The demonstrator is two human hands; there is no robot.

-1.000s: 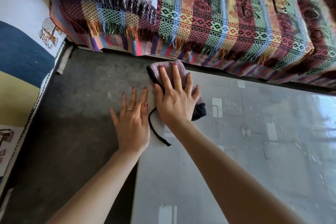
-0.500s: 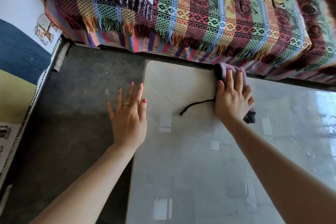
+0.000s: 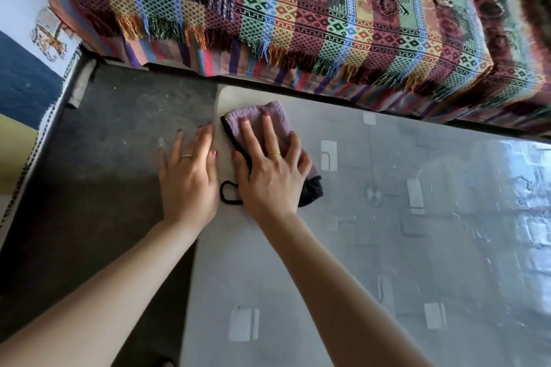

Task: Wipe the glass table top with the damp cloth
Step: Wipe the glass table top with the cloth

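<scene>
Cloth [image 3: 262, 125] back at table [image 3: 357, 277] corner, hands together

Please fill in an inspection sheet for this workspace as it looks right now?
Surface: glass top, streaked, glare at right; rounded far-left corner.
Job's things: purple cloth flat on that corner, black loop trailing.
Clutter: nothing seen.
Grippers: right hand flat on cloth; left hand flat, straddling the glass's left edge and the floor.
Cables: nothing seen.
Surroundings: dark floor at left; striped fringed throw on seat beyond; blue-and-white fabric far left.
</scene>
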